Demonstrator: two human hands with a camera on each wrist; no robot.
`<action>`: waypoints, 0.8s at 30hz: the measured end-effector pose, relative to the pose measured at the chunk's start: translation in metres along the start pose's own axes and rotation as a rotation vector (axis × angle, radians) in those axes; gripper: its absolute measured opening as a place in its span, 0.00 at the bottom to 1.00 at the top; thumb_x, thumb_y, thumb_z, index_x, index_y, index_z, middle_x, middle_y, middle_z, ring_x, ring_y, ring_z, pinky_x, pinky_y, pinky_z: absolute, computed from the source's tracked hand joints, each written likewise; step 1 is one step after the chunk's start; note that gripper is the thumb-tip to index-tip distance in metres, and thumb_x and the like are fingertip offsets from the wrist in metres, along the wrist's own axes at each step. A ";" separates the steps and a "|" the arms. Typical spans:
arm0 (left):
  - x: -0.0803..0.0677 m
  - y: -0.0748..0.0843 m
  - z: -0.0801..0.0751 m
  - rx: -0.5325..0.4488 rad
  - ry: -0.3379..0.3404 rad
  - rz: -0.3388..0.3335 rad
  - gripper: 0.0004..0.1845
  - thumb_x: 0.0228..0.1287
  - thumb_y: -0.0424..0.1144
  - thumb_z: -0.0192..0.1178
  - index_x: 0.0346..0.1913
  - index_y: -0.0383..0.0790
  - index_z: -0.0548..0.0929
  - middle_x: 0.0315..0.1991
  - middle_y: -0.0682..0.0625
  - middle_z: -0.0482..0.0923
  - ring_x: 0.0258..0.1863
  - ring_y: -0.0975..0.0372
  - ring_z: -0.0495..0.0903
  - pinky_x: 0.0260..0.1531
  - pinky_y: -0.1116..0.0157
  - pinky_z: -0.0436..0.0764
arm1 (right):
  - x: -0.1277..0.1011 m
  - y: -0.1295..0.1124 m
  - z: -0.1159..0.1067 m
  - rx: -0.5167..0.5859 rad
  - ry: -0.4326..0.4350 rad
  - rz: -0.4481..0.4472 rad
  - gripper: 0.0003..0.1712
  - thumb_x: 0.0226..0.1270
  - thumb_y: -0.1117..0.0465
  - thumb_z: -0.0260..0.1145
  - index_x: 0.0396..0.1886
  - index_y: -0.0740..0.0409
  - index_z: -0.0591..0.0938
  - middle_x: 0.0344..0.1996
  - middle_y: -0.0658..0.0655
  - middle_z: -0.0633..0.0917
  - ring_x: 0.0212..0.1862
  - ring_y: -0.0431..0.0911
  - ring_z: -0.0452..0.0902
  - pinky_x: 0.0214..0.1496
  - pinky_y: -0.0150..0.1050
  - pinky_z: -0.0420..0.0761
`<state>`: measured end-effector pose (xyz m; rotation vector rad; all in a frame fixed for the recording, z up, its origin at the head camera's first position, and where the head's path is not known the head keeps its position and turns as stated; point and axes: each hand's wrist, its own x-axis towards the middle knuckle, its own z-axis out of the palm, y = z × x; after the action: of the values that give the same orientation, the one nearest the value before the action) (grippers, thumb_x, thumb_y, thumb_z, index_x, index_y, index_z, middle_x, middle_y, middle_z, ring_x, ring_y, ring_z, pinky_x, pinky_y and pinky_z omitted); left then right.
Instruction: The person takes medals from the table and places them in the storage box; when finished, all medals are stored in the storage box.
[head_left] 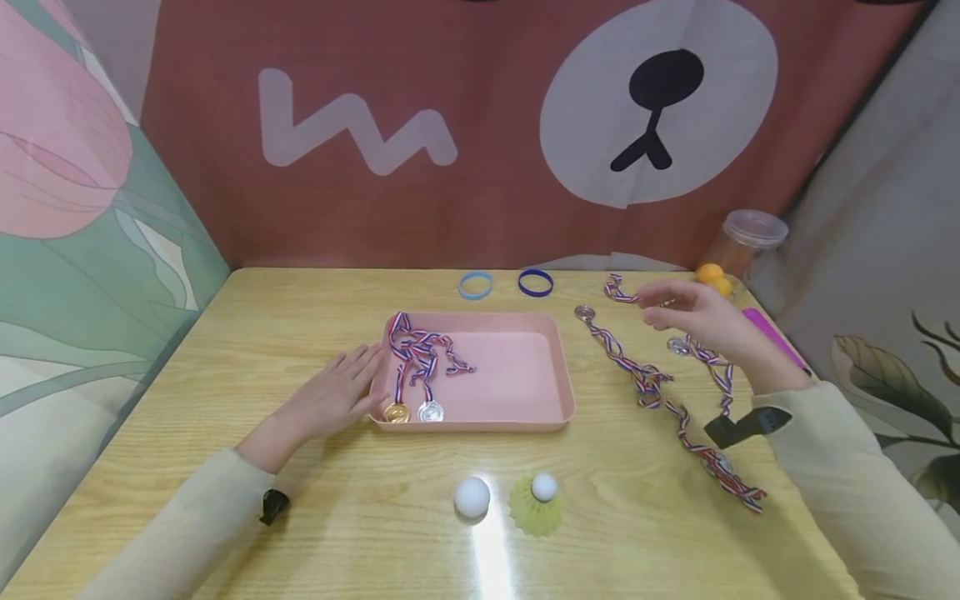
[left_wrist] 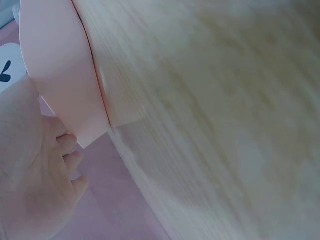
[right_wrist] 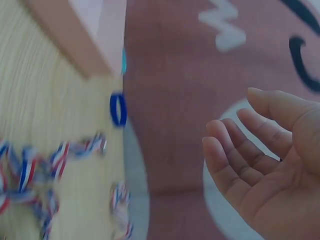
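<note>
A pink tray (head_left: 517,375) lies on the wooden table. My left hand (head_left: 333,396) rests along its left side, fingers stretched out, with the thumb at the rim. Inside the tray, at its left end, are a gold medal (head_left: 397,412) and a silver medal (head_left: 431,411) with red, white and blue ribbons bunched above them. My right hand (head_left: 693,315) hovers over the right back of the table, loosely curved; the right wrist view shows its palm (right_wrist: 280,195) holding nothing. Around it lie a medal (head_left: 585,313) on a striped ribbon (head_left: 645,385) and another medal (head_left: 678,345).
Light blue (head_left: 476,286) and dark blue (head_left: 536,283) wristbands lie behind the tray. A clear jar (head_left: 738,242) and orange balls (head_left: 709,273) stand at the back right, near a magenta object (head_left: 772,337). In front are a white ball (head_left: 472,497) and a yellow shuttlecock (head_left: 536,512).
</note>
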<state>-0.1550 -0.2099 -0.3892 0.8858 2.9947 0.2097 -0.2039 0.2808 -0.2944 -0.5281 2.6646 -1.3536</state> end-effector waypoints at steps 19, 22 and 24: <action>0.001 -0.002 0.000 0.002 -0.010 -0.001 0.35 0.71 0.52 0.42 0.69 0.28 0.51 0.70 0.37 0.47 0.68 0.44 0.47 0.65 0.48 0.48 | 0.001 0.118 -0.027 -0.088 -0.046 0.270 0.28 0.66 0.64 0.59 0.61 0.74 0.65 0.32 0.62 0.78 0.28 0.43 0.74 0.29 0.38 0.79; 0.001 -0.002 0.001 0.006 -0.005 0.003 0.35 0.71 0.52 0.42 0.69 0.27 0.51 0.70 0.36 0.48 0.68 0.44 0.47 0.64 0.48 0.48 | 0.004 0.124 -0.025 -0.152 -0.093 0.308 0.30 0.66 0.62 0.59 0.62 0.74 0.63 0.29 0.60 0.78 0.28 0.46 0.73 0.28 0.38 0.78; 0.001 -0.002 0.000 0.004 -0.001 0.004 0.35 0.71 0.51 0.42 0.69 0.27 0.51 0.70 0.36 0.48 0.68 0.44 0.47 0.64 0.48 0.49 | 0.005 0.127 -0.024 -0.194 -0.108 0.326 0.31 0.66 0.61 0.60 0.61 0.75 0.62 0.27 0.59 0.78 0.28 0.46 0.74 0.28 0.38 0.77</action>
<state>-0.1562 -0.2109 -0.3898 0.8915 2.9939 0.2034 -0.2473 0.3662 -0.3811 -0.1640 2.6590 -0.9576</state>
